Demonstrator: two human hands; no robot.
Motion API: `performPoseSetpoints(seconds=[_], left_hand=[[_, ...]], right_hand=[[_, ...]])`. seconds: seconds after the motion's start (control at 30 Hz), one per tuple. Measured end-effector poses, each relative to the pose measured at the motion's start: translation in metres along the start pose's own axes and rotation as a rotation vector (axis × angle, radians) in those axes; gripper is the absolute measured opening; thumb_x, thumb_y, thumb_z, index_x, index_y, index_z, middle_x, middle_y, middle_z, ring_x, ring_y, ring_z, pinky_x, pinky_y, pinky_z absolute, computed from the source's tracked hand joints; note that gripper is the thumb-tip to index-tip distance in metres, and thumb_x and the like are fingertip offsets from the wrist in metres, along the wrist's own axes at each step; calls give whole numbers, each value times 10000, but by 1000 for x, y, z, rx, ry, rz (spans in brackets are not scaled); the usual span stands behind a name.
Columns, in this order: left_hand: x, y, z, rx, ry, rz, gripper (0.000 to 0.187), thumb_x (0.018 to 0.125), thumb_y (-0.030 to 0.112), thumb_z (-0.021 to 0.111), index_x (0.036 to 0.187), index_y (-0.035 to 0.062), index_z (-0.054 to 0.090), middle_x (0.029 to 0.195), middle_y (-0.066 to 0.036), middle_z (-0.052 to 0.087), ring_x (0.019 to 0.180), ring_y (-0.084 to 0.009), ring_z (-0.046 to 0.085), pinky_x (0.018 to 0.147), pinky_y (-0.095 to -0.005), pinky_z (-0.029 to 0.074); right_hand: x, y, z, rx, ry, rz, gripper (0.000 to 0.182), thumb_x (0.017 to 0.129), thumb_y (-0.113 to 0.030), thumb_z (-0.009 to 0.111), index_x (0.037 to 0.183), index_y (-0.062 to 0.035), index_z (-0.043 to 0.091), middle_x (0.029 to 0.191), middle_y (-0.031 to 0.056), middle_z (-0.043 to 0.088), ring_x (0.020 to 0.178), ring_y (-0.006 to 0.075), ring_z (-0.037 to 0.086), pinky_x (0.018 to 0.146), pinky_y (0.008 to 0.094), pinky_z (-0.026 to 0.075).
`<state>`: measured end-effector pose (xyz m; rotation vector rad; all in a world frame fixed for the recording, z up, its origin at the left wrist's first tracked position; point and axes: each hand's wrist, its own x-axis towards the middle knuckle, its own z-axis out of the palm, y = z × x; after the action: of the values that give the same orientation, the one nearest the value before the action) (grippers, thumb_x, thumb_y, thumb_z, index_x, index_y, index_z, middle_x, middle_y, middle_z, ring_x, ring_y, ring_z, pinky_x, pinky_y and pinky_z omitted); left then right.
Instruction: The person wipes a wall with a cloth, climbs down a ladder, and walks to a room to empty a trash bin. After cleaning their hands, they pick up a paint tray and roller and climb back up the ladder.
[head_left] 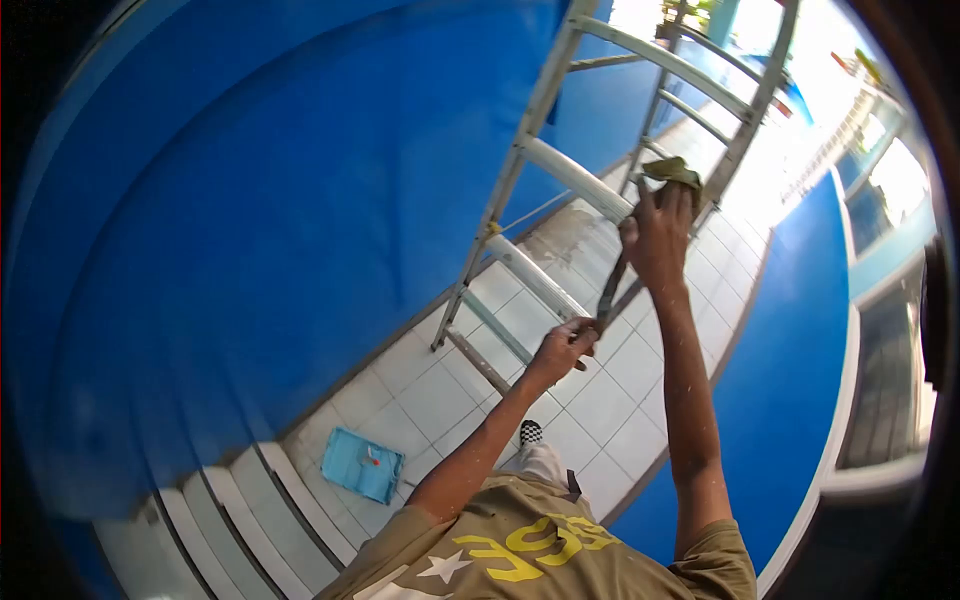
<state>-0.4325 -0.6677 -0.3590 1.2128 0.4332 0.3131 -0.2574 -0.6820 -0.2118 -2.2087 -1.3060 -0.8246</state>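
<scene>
An aluminium stepladder (590, 180) stands in front of me on the tiled floor. High on its right side rail, my right hand (660, 240) has its fingers closed on a crumpled olive-green cloth (675, 172). Lower down, near the right end of a rung, my left hand (568, 352) pinches the bottom of a dark narrow strip (611, 290). This strip runs up to my right hand; whether it joins the cloth is hidden there.
A blue paint tray (362, 464) lies on the white floor tiles (395, 410) at lower left, near several steps (270, 500). Blue walls (270, 220) flank the passage, with windows (885, 370) on the right. My checkered shoe (531, 432) is beneath me.
</scene>
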Motion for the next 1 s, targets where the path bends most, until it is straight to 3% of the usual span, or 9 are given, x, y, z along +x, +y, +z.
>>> performPoseSetpoints(seconds=[0.1, 0.27, 0.37, 0.4, 0.47, 0.67, 0.77, 0.83, 1.0], left_hand=[[1, -12, -4, 443, -26, -81, 577, 922, 378, 630, 1365, 38, 485, 1095, -90, 638, 877, -152, 631, 645, -285, 567], [-66, -144, -75, 28, 177, -417, 690, 899, 474, 629, 1437, 103, 407, 1247, -108, 593, 1086, -207, 593, 791, -383, 560], [-172, -250, -121, -102, 542, -492, 573, 916, 417, 620, 1320, 30, 498, 1197, -106, 631, 989, -218, 629, 736, -413, 552], [-205, -244, -126, 216, 620, -520, 484, 921, 355, 618, 1267, 28, 532, 1117, -97, 644, 956, -220, 638, 718, -415, 550], [-281, -258, -114, -362, 982, -511, 366, 898, 296, 651, 1145, 35, 577, 936, -66, 607, 833, -256, 664, 661, -400, 560], [-393, -329, -90, -832, 1641, -407, 489, 895, 271, 647, 1214, -50, 461, 1090, -213, 555, 787, -397, 643, 693, -516, 581], [-417, -399, -87, -357, 1337, -406, 465, 885, 270, 653, 1197, -29, 483, 1053, -183, 585, 824, -357, 645, 728, -469, 579], [-414, -381, -83, 973, 927, -158, 257, 798, 350, 676, 849, 105, 619, 768, -79, 635, 700, -273, 646, 654, -386, 534], [-388, -345, -163, 70, 1225, -458, 263, 806, 352, 663, 864, 99, 618, 776, -81, 634, 712, -280, 645, 660, -400, 533]], right_hand=[[31, 35, 34, -69, -528, 181, 499, 780, -185, 689, 1244, -33, 589, 1192, 278, 563, 1088, 425, 573, 925, 516, 473], [16, 33, 73, -61, -510, 70, 585, 799, -340, 724, 1282, -55, 559, 1087, 189, 627, 967, 382, 626, 829, 483, 487], [8, 32, 88, -209, -350, 19, 537, 781, -252, 725, 1248, -47, 557, 959, 165, 631, 885, 354, 638, 785, 469, 483], [10, 35, 89, -207, -343, 20, 537, 781, -252, 725, 1248, -47, 557, 959, 165, 631, 885, 354, 638, 785, 469, 483], [17, 41, 91, -129, -463, 74, 464, 764, -143, 686, 1203, -46, 571, 886, 147, 625, 835, 333, 651, 730, 439, 492], [10, 43, 109, -232, -382, 86, 492, 713, -65, 674, 1194, -59, 573, 873, 121, 627, 789, 297, 648, 701, 410, 495], [9, 40, 105, -221, -367, 105, 614, 649, -87, 756, 1232, -78, 566, 874, 112, 626, 809, 292, 651, 727, 410, 500], [11, 35, 95, -188, -404, 105, 716, 630, -103, 784, 1306, -118, 548, 869, 111, 627, 829, 280, 647, 749, 411, 497], [5, 42, 113, -224, -318, 116, 715, 608, -163, 792, 1289, -148, 573, 887, 99, 641, 825, 264, 649, 726, 385, 498]])
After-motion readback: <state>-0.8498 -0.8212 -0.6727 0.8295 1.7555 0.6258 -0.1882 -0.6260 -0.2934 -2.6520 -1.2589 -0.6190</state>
